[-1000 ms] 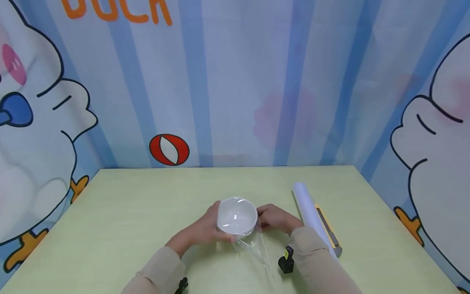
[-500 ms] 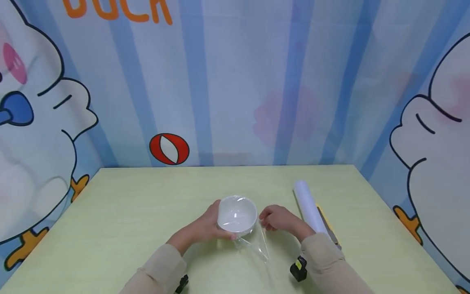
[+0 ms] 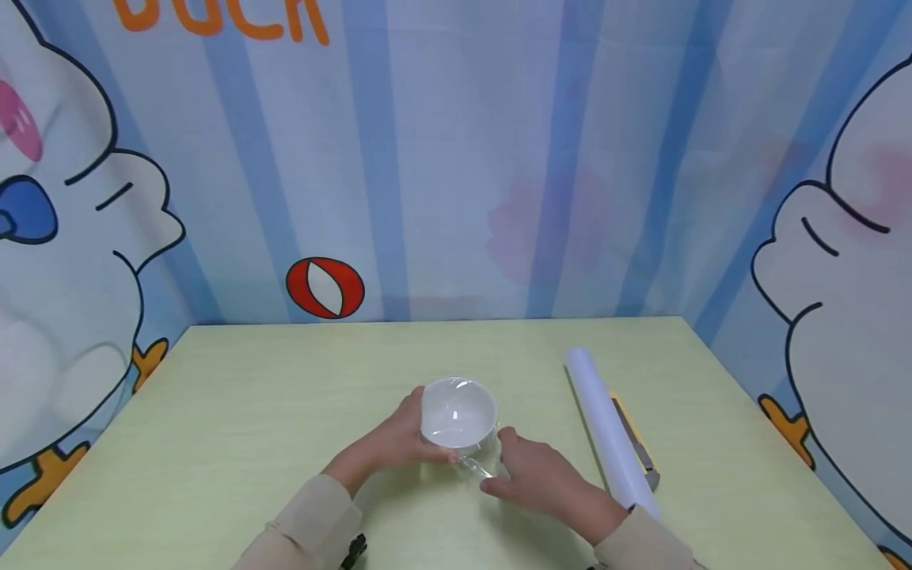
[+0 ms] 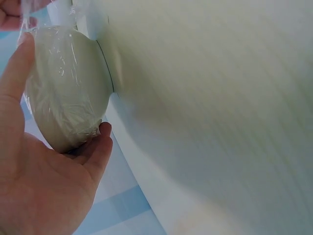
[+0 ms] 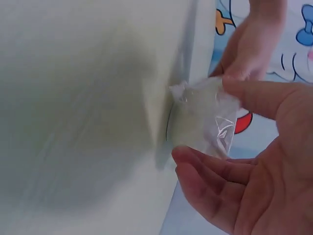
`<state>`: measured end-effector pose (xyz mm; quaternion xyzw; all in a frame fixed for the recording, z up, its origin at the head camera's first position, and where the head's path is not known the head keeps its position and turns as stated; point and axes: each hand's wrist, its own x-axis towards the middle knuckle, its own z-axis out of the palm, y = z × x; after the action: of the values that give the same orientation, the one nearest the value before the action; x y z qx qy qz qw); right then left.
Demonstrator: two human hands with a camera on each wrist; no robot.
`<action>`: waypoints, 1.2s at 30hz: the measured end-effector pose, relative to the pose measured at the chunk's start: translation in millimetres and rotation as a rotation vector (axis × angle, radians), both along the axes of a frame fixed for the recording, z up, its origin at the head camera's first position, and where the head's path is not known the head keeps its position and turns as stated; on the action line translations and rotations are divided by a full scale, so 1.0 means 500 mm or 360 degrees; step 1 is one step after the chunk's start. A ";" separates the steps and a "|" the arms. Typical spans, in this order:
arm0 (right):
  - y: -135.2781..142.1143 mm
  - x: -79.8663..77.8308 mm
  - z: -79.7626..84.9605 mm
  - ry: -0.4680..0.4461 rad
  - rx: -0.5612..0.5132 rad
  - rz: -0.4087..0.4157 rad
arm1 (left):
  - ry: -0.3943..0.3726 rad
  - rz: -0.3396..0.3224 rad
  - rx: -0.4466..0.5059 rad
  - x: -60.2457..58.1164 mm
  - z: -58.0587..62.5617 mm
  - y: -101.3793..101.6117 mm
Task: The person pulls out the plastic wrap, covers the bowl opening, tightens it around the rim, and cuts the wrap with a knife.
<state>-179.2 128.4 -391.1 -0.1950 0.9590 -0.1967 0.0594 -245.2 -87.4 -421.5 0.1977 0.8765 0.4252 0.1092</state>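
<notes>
A white bowl [image 3: 459, 413] with clear plastic wrap [image 3: 473, 465] over it is held just above the table in the head view. My left hand [image 3: 400, 435] grips its left side, thumb at the near edge and fingers around the far side. Crinkled wrap [image 4: 66, 93] covers the bowl's outer wall in the left wrist view. My right hand [image 3: 545, 475] cups the bowl's right side, its thumb on the loose wrap at the near edge. In the right wrist view its curved fingers [image 5: 205, 171] lie along the wrapped side.
On the pale green table [image 3: 285, 380], a long whitish-lilac roll [image 3: 606, 419] lies to the right. Partly behind it is a yellow and grey utility knife [image 3: 637, 443]. A blue striped cartoon backdrop [image 3: 456, 158] rises at the table's far edge.
My right hand has left the bowl's far right side, moved outward, then come nearer to me and back onto the wrap. The hanging wrap is now gathered closer to the bowl. The left hand holds still.
</notes>
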 end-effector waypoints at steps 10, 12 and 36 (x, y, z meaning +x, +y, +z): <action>-0.020 0.014 -0.035 0.0511 0.0403 0.0129 | 0.0026 0.0019 -0.0034 0.001 -0.002 -0.004; -0.020 0.010 -0.031 0.0419 0.0325 0.0098 | 0.0033 0.0018 -0.0035 0.001 -0.003 -0.004; 0.003 -0.110 -0.033 -0.0257 -0.0029 -0.0202 | 0.0047 0.0011 -0.0046 -0.001 -0.002 -0.001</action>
<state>-234.4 129.8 -407.4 -0.1180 0.9597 -0.2240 0.1222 -245.4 -87.9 -422.7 0.1993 0.8847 0.4099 0.0976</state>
